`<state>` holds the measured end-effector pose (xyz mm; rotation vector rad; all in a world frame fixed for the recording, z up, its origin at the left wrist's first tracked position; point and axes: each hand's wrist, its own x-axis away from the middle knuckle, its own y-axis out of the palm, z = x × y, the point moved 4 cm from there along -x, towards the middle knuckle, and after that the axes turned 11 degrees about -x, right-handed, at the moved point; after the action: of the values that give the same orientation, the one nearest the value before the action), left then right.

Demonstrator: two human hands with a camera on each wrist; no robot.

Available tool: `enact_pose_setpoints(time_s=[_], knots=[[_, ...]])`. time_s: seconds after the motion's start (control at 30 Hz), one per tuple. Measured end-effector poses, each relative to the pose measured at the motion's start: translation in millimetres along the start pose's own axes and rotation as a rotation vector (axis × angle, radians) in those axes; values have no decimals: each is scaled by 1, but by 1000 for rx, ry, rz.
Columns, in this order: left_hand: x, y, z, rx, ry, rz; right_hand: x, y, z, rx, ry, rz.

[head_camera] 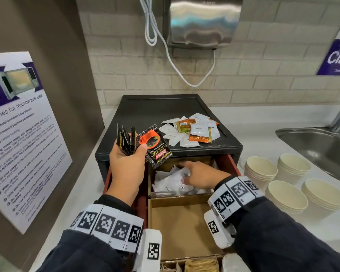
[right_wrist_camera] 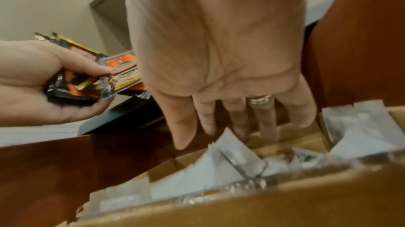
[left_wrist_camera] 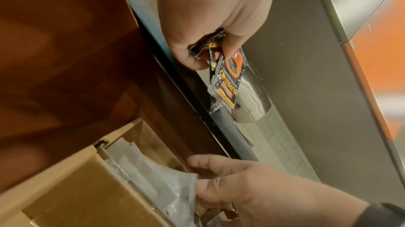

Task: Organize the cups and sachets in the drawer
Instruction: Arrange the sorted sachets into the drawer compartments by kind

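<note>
My left hand [head_camera: 132, 149] grips a fan of black and orange coffee sachets [head_camera: 158, 149] above the left side of the open drawer [head_camera: 235, 163]. The left wrist view shows those sachets [left_wrist_camera: 225, 85] hanging from the left hand [left_wrist_camera: 208, 54]. My right hand [head_camera: 187, 173] reaches into the drawer's back cardboard compartment, its straight fingers [right_wrist_camera: 238, 126] touching loose white sachets [right_wrist_camera: 230, 159]. The middle compartment [head_camera: 181, 226] holds nothing. Mixed white and orange sachets [head_camera: 192, 130] lie on the black box top. Several stacks of cream paper cups [head_camera: 261, 169] stand on the counter to the right.
A steel sink [head_camera: 312, 140] with a tap lies at the far right behind the cups. On the wall above the box hangs a metal hand dryer [head_camera: 202, 22] with a cable. A microwave poster [head_camera: 18, 124] covers the left panel. The drawer's front compartment [head_camera: 200, 264] holds brown tea bags.
</note>
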<state>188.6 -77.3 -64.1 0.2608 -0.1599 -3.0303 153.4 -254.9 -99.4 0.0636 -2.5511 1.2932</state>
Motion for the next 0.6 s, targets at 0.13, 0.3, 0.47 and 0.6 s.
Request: enact_pose_setpoints(time_s=[0.13,0.3,0.47,0.6], knots=[[1,1,1,30,-10,-14,-28,-2,19,58,128,-13],[2,4,3,65,-52,-21,-38,-1,34,84,225,-53],[4,4,5,76,-71,-37,-40,2,27,74,209,-61],[7,5,5,86,-84,-59,-38,8,21,86,175,-50]])
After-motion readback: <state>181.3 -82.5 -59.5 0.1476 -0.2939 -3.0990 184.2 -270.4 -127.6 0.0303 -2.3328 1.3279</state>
